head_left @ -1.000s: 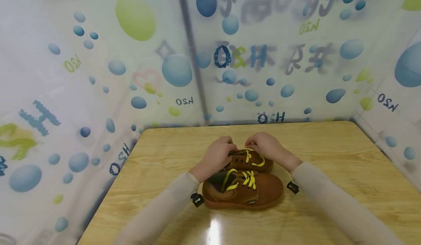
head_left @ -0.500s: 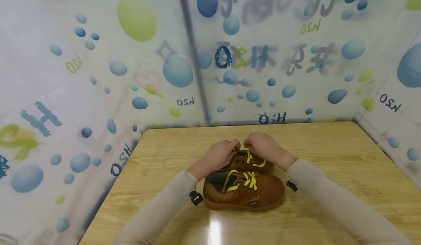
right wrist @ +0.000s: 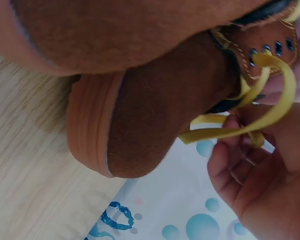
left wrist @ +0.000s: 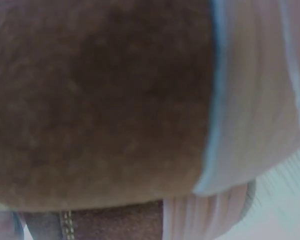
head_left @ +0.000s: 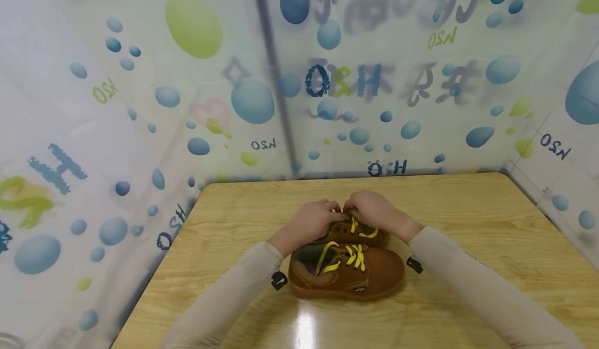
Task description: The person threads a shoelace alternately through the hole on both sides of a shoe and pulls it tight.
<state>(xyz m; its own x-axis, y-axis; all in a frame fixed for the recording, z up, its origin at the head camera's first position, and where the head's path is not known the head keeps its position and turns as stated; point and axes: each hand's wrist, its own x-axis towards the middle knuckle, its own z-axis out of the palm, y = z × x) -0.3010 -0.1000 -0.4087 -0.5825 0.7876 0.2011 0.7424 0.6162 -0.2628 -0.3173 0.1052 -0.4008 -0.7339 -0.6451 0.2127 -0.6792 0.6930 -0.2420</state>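
Two brown suede lace-up shoes lie side by side on a wooden table, toes to the right in the head view. My left hand (head_left: 311,225) grips the collar and eyelet flap of the far shoe (head_left: 362,233); its fingertips are partly hidden. Close against it, my right hand (head_left: 376,211) pinches a yellow shoelace (right wrist: 210,134) above that shoe, seen best in the right wrist view. Part of this lace passes through the eyelets. Nearer to me sits the other shoe (head_left: 379,271), its yellow lace (head_left: 357,258) threaded with loose ends. Blurred brown suede fills most of the left wrist view.
The wooden table (head_left: 449,312) reaches back to a white curtain (head_left: 412,42) printed with blue and green drops. A black wrist strap piece (head_left: 279,281) hangs under the left sleeve, another (head_left: 414,265) under the right.
Both hands have drawn closer together over the far shoe. The right hand has shifted slightly left, and the left hand's fingers now reach further right. The near shoe stays put.
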